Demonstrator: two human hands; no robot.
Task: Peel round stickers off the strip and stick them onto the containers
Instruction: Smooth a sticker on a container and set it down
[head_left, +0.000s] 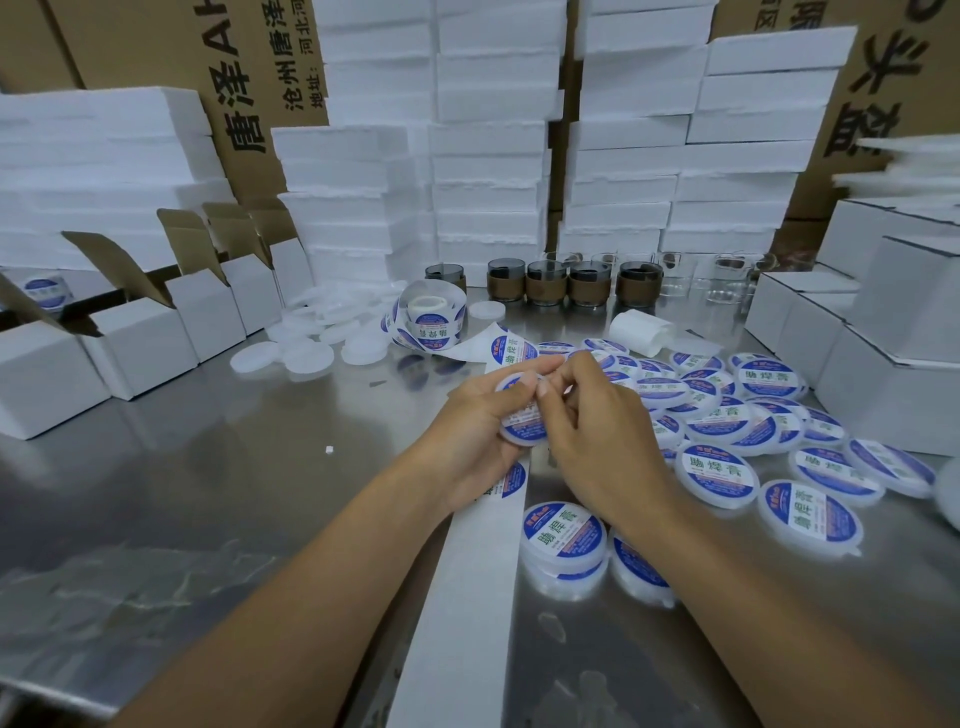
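Our left hand (478, 431) cups the container (519, 441) in its grip at the centre of the bench (260, 467), over the strip (457, 597) running to 6 o'clock. We should thumb its sticker (522, 423) flat from the middle outward (no bubbles). The right hand (597, 431) hides its 3 o'clock edge; whether that grip pinches anything, we cannot tell.

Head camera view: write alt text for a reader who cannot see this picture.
A left hand and right hand together grip a round white container bearing a blue sticker, above a white backing strip on a steel table. Labelled containers lie scattered to the right; a sticker roll and plain lids sit behind.
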